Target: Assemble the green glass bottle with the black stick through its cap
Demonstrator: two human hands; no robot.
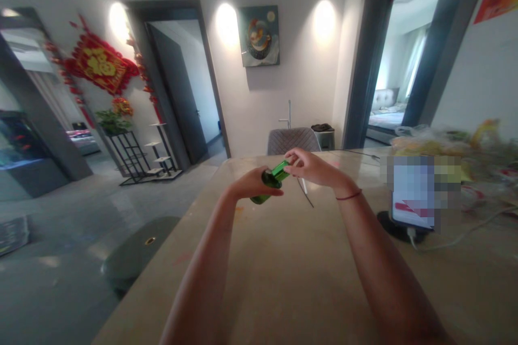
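My left hand (251, 182) is wrapped round a dark green, rounded container (260, 199) that looks like a small bottle, held tilted over the table (283, 259). A bright green, shiny piece (280, 170) sits at its upper end, pointing up to the right. My right hand (309, 166) pinches the far end of that piece between thumb and fingers. Whether the two green parts are joined cannot be told, since my left fingers hide part of them. Just below my right hand, a thin dark cord (306, 195) lies on the tabletop.
To the right, a phone (413, 194) stands on a round black base with a white cable (457, 240) plugged in. Plastic bags (429, 143) are heaped behind it. A grey chair (293, 141) is at the far edge, and a green stool (140, 245) stands left of the table.
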